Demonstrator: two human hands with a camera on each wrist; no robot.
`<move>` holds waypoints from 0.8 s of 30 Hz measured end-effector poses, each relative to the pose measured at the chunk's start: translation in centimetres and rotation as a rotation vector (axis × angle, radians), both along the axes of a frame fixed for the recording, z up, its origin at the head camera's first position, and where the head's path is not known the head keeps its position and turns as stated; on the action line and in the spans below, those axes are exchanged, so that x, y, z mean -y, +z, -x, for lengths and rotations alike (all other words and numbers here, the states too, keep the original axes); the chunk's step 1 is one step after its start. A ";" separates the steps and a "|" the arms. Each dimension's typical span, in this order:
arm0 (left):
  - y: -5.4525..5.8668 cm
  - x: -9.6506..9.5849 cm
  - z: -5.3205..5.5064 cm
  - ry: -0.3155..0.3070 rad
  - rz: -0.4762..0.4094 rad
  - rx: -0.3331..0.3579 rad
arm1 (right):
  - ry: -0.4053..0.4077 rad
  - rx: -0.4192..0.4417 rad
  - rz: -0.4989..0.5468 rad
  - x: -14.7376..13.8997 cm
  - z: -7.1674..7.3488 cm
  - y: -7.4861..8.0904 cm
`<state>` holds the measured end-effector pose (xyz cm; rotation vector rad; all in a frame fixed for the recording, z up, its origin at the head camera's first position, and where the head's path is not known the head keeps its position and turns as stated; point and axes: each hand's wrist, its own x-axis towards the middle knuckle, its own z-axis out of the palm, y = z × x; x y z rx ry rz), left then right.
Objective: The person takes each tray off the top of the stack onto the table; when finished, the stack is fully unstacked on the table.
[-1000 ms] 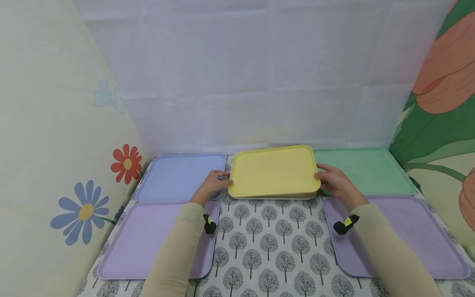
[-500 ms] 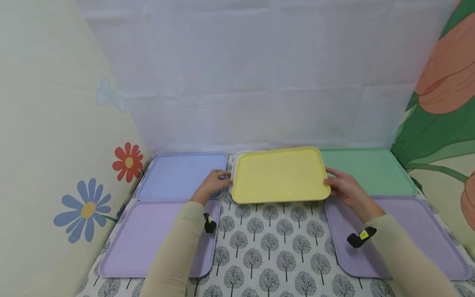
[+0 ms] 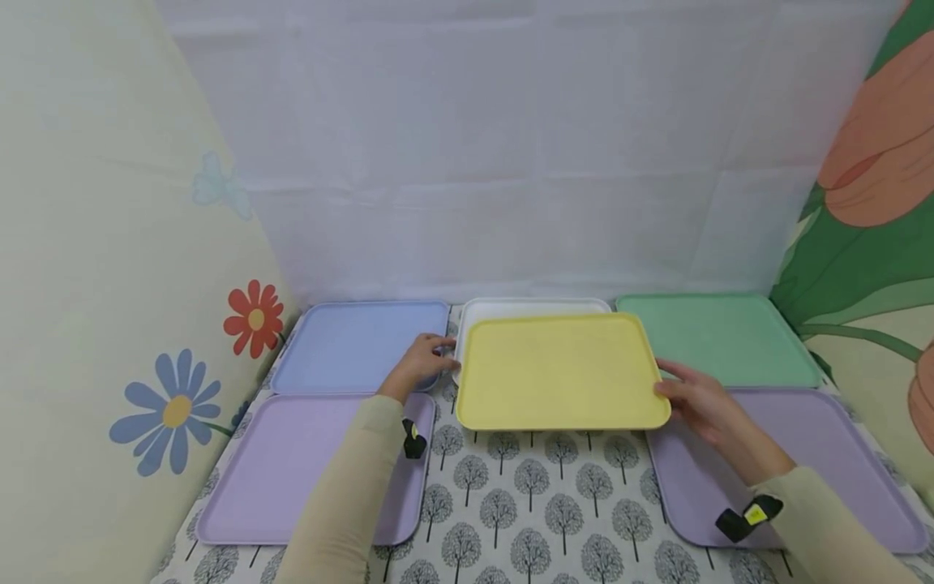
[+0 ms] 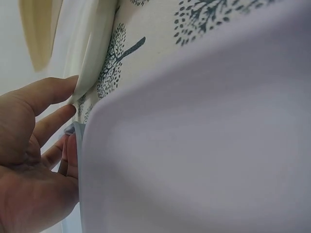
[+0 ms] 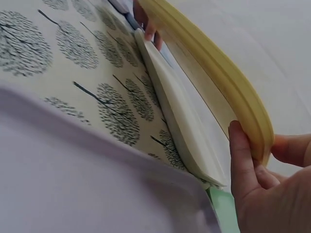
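A yellow tray (image 3: 558, 373) is raised at a slant over a white tray (image 3: 536, 306), which shows along its back and left edges. My right hand (image 3: 704, 410) grips the yellow tray's right end, thumb on one face and fingers on the other. The right wrist view shows a gap between the yellow tray (image 5: 223, 77) and the white tray (image 5: 175, 111) below. My left hand (image 3: 422, 363) is at the white tray's left end, its fingertips against the rim in the left wrist view. Its other fingers (image 4: 57, 151) lie beside the blue tray's edge.
A blue tray (image 3: 350, 345) lies at the back left and a green tray (image 3: 730, 341) at the back right. Purple trays lie in front, one left (image 3: 270, 470) and one right (image 3: 824, 462). The tree-print cloth (image 3: 529, 503) shows between them. A white sheet (image 3: 467, 162) hangs behind.
My right hand has drawn the yellow tray rightward and toward me, uncovering the white tray's back and left edges. My left hand has stayed at the left end.
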<state>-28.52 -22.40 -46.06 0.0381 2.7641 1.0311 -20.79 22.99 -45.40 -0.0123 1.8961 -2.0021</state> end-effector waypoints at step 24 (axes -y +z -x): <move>-0.3 0.0 0.1 0.009 -0.018 0.029 | 0.126 0.061 0.170 -2.0 -6.6 -2.3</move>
